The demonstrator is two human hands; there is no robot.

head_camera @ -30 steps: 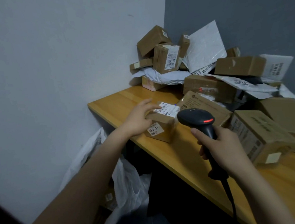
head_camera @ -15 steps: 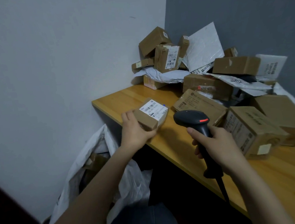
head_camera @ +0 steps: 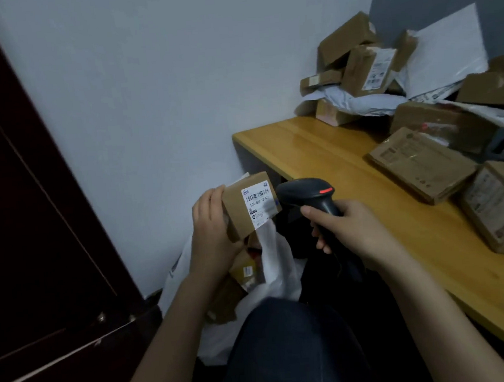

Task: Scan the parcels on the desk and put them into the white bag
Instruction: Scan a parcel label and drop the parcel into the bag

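Left hand [head_camera: 211, 240] grips a small box [head_camera: 250, 207] above the white bag [head_camera: 277, 267], label facing up. Right hand [head_camera: 348, 228] grips the scanner [head_camera: 309, 195] just right of it. More parcels [head_camera: 422, 163] lie on the desk [head_camera: 350, 176], far right.

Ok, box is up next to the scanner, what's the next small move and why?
Probably aim the scanner at the barcode label and scan. The left hand holds the small box label-up beside the scanner's head, no red line shows on the label, and the white bag lies open below.
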